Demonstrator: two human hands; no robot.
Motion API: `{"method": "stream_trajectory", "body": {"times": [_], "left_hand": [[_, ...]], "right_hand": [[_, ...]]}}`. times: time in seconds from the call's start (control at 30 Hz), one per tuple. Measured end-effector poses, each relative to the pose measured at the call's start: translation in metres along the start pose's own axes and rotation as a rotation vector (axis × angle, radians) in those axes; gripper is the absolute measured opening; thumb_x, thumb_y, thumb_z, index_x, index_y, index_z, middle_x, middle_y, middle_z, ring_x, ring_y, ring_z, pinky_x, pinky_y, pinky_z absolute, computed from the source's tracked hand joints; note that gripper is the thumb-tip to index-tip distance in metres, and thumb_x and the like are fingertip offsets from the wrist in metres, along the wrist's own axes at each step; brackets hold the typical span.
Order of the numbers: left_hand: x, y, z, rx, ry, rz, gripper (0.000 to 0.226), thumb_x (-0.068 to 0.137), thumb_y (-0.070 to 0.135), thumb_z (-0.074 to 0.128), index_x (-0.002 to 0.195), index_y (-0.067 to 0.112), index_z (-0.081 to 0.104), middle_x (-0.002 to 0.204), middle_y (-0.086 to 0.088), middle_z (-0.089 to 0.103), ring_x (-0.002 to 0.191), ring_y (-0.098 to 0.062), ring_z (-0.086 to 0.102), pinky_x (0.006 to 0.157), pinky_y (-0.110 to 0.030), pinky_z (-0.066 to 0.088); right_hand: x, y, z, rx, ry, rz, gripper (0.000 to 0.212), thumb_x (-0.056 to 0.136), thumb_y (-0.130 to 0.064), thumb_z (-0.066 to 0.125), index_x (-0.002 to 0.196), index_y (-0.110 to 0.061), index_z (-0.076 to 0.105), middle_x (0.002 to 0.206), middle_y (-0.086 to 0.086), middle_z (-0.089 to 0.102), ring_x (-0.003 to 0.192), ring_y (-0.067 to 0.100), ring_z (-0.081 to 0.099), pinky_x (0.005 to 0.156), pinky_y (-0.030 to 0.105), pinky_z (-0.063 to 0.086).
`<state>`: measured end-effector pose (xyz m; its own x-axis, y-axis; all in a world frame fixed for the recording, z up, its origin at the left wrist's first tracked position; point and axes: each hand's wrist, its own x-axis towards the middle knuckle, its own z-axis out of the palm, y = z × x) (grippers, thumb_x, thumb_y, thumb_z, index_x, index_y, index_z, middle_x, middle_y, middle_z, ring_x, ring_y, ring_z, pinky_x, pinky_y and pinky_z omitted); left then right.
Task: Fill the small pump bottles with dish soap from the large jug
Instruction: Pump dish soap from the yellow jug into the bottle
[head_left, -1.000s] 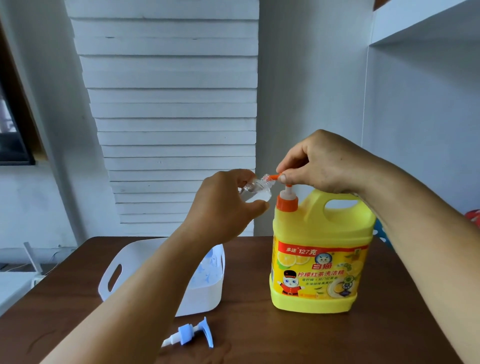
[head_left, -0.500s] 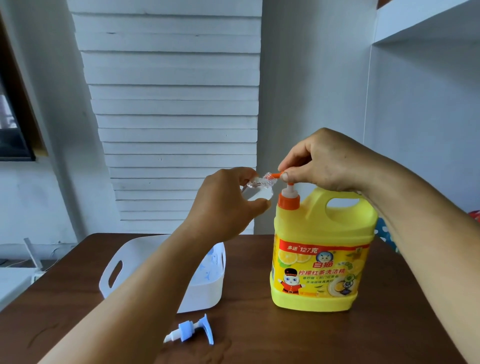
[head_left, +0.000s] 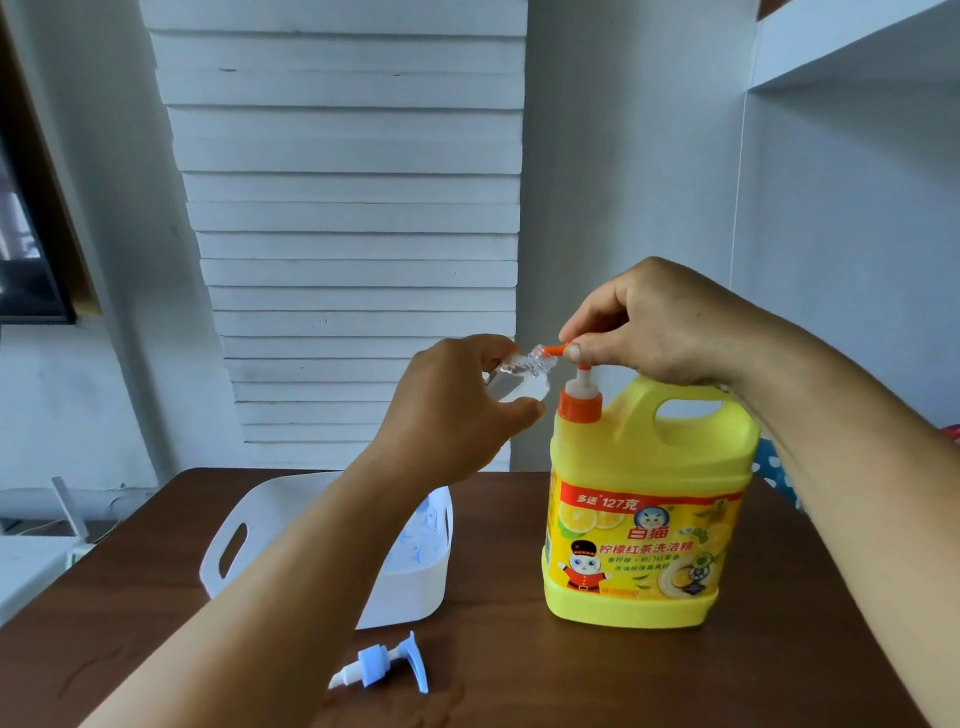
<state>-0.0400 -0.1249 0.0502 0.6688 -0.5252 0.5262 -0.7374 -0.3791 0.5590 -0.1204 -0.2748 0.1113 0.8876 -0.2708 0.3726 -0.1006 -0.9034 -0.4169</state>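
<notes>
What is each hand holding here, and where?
The left hand grips the small clear bottle round its body. The right hand pinches the orange pump head of the yellow jug.

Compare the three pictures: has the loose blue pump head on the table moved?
No. The blue pump head lies in the same spot on the table, just in front of the white basket; only the camera shifted slightly.

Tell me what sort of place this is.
Probably a home utility or work corner: a brown wooden table against white walls, a white built-in shelf, and a yellow dish soap jug beside a white storage basket.
</notes>
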Motion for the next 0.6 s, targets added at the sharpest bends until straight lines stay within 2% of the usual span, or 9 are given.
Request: {"method": "stream_trajectory", "body": {"times": [0.2, 0.33, 0.47, 0.6], "left_hand": [[0.000, -0.002, 0.004, 0.013, -0.011, -0.011, 0.032, 0.072, 0.035, 0.074, 0.103, 0.028, 0.065, 0.094, 0.010, 0.067, 0.081, -0.010, 0.064, 0.070, -0.023, 0.050], [-0.005, -0.004, 0.005, -0.008, -0.014, -0.035, 0.031, 0.071, 0.033, 0.074, 0.102, 0.028, 0.067, 0.090, 0.011, 0.067, 0.083, -0.013, 0.065, 0.076, -0.031, 0.053], [-0.005, -0.001, 0.002, -0.011, -0.014, -0.035, 0.033, 0.072, 0.034, 0.074, 0.103, 0.028, 0.066, 0.094, 0.009, 0.068, 0.084, -0.013, 0.065, 0.078, -0.032, 0.054], [-0.002, 0.002, -0.001, -0.008, -0.001, -0.016, 0.033, 0.072, 0.035, 0.074, 0.104, 0.027, 0.065, 0.095, 0.009, 0.068, 0.085, -0.014, 0.065, 0.079, -0.033, 0.054]], "right_hand": [[-0.002, 0.005, 0.008, 0.031, 0.005, 0.023, 0.013, 0.079, -0.026, 0.071, 0.091, -0.023, 0.074, 0.083, -0.013, 0.064, 0.081, 0.006, 0.058, 0.069, 0.024, 0.046], [-0.003, 0.004, 0.012, 0.012, -0.013, 0.018, 0.015, 0.078, -0.025, 0.072, 0.093, -0.021, 0.074, 0.082, -0.012, 0.063, 0.082, 0.008, 0.059, 0.070, 0.024, 0.047], [-0.002, 0.001, 0.007, -0.004, -0.013, 0.013, 0.013, 0.079, -0.025, 0.071, 0.092, -0.022, 0.074, 0.081, -0.014, 0.063, 0.080, 0.005, 0.058, 0.068, 0.021, 0.047], [-0.002, -0.001, 0.003, -0.003, 0.002, 0.002, 0.013, 0.079, -0.026, 0.071, 0.092, -0.024, 0.074, 0.082, -0.014, 0.064, 0.080, 0.005, 0.059, 0.071, 0.023, 0.049]]}}
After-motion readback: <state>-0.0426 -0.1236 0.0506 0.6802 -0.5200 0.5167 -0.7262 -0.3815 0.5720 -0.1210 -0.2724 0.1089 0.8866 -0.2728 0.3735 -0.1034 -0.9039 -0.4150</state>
